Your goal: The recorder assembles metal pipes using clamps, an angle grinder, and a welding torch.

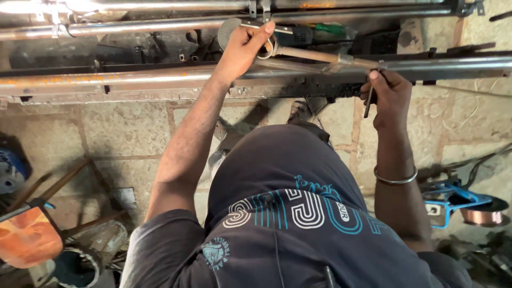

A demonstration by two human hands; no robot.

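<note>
My left hand reaches up and grips the end of a long rusty threaded rod, which lies slantwise on a long steel tube running across the view. Just behind the hand are a grey disc and a black power tool. My right hand, with a metal bangle on its wrist, is closed on a thin dark metal rod held just under the tube, near the rusty rod's far end. More steel tubes lie parallel farther back.
An orange welding shield and a round can sit at lower left. A blue stand with a copper wire spool is at lower right. A green-handled tool lies behind the tubes, above the stone-tile floor.
</note>
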